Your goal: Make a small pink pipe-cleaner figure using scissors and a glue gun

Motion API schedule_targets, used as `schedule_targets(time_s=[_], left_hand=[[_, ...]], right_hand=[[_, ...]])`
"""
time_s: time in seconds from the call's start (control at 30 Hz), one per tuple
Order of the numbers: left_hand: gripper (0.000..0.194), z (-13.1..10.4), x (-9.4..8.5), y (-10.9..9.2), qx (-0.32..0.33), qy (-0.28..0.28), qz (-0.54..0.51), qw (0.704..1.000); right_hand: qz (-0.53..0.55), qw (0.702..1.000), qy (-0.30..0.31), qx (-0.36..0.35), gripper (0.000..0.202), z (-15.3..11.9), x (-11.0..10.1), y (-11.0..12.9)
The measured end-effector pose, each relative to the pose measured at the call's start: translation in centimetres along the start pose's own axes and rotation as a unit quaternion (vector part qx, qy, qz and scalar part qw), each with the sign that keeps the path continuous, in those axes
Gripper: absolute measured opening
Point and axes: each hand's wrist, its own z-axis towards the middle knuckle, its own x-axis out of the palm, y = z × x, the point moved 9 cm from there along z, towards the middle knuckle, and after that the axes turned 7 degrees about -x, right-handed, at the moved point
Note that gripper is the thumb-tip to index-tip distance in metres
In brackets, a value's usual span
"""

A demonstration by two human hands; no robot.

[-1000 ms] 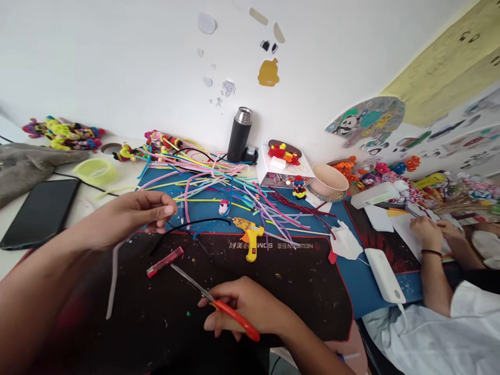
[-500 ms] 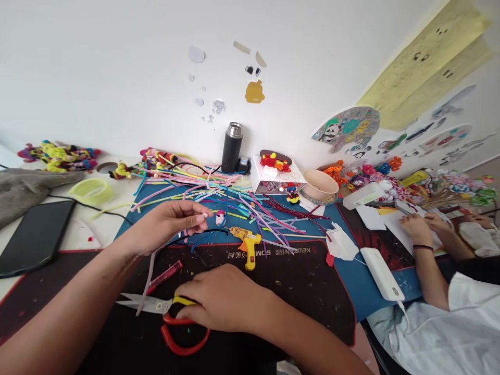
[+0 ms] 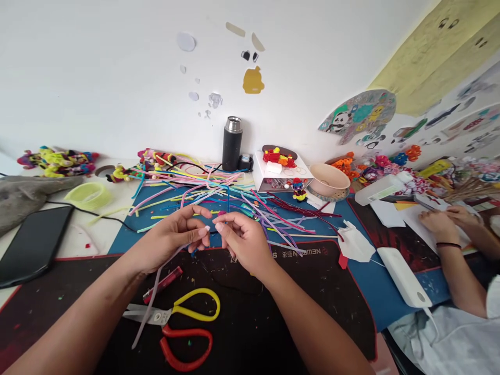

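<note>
My left hand (image 3: 177,234) is closed, thumb and finger pinching a pale lilac pipe cleaner (image 3: 155,285). Its whitish tip shows at the fingertips, and the long end hangs below the hand across the scissors. Close beside that tip is my right hand (image 3: 246,242), its fingers curled and slightly apart, with nothing visible in them. Scissors (image 3: 158,316) with one yellow and one red handle lie on the black mat (image 3: 250,323). A red strip-like tool (image 3: 166,284) rests behind the blades. The glue gun is almost wholly hidden behind my right hand.
Many coloured pipe cleaners (image 3: 187,192) spread across the back. A black flask (image 3: 233,143), a white box (image 3: 265,179) and a pink bowl (image 3: 330,179) stand near the wall. A phone (image 3: 35,245) lies left. At right, a co-worker's hands (image 3: 441,224) work near a white device (image 3: 404,276).
My right hand has let go of the scissors and moved up beside my left fingertips. The scissors now lie on the mat. My left hand still pinches the pipe cleaner.
</note>
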Motion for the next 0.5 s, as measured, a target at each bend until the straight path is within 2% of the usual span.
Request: schedule_targets(time_s=[0.27,0.5], left_hand=[[0.063,0.0,0.1,1.0,-0.030,0.033,-0.065,0.997],[0.069,0.0,-0.6,1.0,-0.036,0.007,-0.103,0.994]], right_hand=[[-0.008,0.997,0.080,-0.014,0.027,0.8,1.9,-0.4],[-0.020,0.996,0.088,-0.027,0.027,1.3,2.4,-1.1]])
